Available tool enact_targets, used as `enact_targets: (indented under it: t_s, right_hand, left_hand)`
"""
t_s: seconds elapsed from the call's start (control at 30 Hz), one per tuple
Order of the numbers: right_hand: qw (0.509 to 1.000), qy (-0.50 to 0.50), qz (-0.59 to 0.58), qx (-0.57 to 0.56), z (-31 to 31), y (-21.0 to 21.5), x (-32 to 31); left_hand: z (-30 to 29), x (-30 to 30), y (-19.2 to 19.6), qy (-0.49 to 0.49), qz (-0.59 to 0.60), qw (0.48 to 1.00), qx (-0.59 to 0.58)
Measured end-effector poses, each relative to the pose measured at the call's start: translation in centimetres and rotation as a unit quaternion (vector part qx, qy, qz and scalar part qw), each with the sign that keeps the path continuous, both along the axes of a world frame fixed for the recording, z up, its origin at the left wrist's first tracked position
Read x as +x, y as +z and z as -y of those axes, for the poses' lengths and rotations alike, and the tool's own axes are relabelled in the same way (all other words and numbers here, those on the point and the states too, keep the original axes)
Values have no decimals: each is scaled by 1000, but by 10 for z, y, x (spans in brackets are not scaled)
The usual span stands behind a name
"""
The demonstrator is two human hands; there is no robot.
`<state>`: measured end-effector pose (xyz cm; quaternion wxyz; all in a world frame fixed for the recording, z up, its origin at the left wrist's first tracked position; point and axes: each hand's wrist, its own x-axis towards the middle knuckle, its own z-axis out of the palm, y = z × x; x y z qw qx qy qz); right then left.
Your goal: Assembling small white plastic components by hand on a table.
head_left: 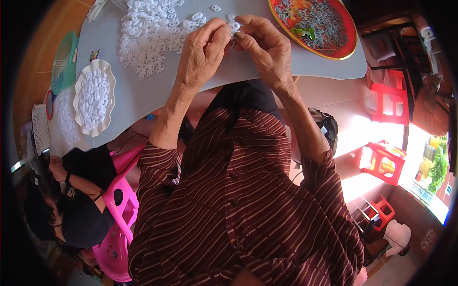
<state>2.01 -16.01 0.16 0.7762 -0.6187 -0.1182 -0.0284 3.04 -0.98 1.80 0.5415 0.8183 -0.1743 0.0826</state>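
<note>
Above the table's front edge, both my hands meet at a small white plastic piece (234, 26) with rounded ends and holes. My left hand (204, 53) pinches it between thumb and fingers. The fingers of my right hand (268, 51) are closed at its other side, thumb tip against it; what else they hold is hidden. Loose white plastic pieces (143, 43) of the same sort are heaped left of my hands. To the right, a red round tray (350, 24) with a gold rim holds many thin grey metal nails or pins and a small green thing.
A scalloped white dish (112, 97) full of white pieces stands on the grey table (324, 66) at the left, beside a green basket (64, 62). Another person (83, 214) sits at lower left near a pink chair (125, 205). Red stools (389, 102) stand on the right.
</note>
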Motion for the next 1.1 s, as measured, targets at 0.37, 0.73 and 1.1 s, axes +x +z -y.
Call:
enact_targets:
  t_s: [0.37, 0.73, 1.1]
  right_hand:
    - [1000, 17, 15, -11, 1, 0, -2]
    - [999, 15, 28, 1, 1, -5, 1]
    - [995, -17, 46, -82, -5, -14, 3]
  left_hand:
    - [-10, 11, -10, -48, 156, 983, 79]
    - [-1, 4, -2, -28, 34, 999, -26]
    - [2, -2, -3, 5, -50, 997, -54]
